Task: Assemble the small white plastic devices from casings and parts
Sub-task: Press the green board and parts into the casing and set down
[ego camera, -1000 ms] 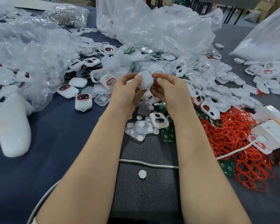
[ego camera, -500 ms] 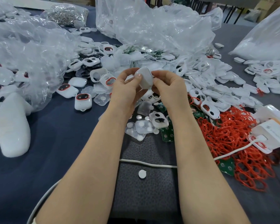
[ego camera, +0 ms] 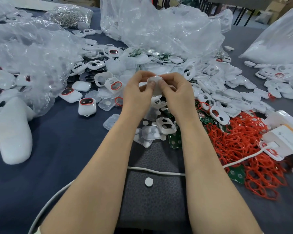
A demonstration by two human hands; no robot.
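The left hand (ego camera: 139,92) and right hand (ego camera: 178,94) pinch one white casing (ego camera: 155,84) between them above the table (ego camera: 46,168), apparently pressing it shut. A few finished devices (ego camera: 87,106) lie left of it; heaps of loose casings (ego camera: 227,92) wait to its right.

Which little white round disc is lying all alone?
The white disc on the dark mat, this side of the cable; the others cluster beyond it.

The casings (ego camera: 250,96) are smooth, glossy white plastic. The bags (ego camera: 159,31) are clear, shiny, wrinkled plastic film. The red rings (ego camera: 235,141) look matt, perhaps rubber. The table cover (ego camera: 61,141) is dark matt cloth, the mat (ego camera: 156,208) rough and grey
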